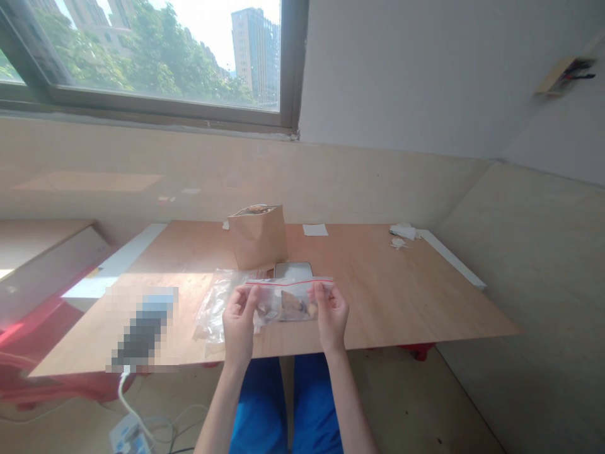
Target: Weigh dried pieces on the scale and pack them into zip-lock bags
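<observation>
A clear zip-lock bag [269,301] with a red seal line is stretched between my two hands above the table's near edge. Brown and pale pieces show inside it; their kind I cannot make out. My left hand [239,318] pinches the bag's upper left corner, thumb on top. At the upper right corner, my right hand [332,315] grips it the same way. Behind the bag lies a flat, pale, dark-edged object [293,271], partly hidden. Several loose clear plastic bags [215,312] lie flat beside and under my left hand.
A brown paper bag [259,239] stands open-topped on the wooden table [401,302]. White paper [315,230] and crumpled scraps [403,233] lie along the back. On the left, a blurred-out object has a white cable [121,391] running down to a power strip [130,435].
</observation>
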Tool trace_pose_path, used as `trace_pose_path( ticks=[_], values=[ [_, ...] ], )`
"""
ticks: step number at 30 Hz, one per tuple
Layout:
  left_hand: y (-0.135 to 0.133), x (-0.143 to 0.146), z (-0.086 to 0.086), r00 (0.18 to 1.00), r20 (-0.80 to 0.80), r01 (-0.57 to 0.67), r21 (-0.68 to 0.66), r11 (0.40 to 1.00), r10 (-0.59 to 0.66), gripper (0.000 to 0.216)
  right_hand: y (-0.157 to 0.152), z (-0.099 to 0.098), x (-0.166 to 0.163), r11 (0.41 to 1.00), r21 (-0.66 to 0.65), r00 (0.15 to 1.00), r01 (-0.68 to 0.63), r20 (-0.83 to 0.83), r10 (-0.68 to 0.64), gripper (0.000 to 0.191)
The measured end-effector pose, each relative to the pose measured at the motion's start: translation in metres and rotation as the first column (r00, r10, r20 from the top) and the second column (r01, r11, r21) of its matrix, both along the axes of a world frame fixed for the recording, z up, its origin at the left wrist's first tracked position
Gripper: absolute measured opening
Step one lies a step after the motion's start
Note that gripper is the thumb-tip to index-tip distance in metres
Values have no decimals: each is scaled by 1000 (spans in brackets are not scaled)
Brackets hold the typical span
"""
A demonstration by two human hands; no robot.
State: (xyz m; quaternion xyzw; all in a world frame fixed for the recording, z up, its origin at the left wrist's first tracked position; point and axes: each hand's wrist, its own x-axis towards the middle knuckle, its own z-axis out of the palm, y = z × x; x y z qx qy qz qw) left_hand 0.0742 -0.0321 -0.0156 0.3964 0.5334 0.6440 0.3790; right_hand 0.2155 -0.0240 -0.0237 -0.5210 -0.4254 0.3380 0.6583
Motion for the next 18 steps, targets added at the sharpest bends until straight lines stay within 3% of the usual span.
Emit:
trace_pose_path(
  ticks=[5, 12, 18],
  values=[
    [-2, -4, 0, 998, -30, 59, -45, 997, -60, 30, 0, 0, 2, 995, -23, 996, -92, 9, 92, 32],
    [-4, -6, 1, 1000, -29, 9, -58, 998, -11, 31, 1, -2, 2, 971, -52, 972, -234, -31, 232, 28],
    [-6, -6, -1, 999, -43, -37, -74, 997, 34, 32, 0, 0, 3, 975, -35, 975, -222, 6, 222, 20]
  ],
)
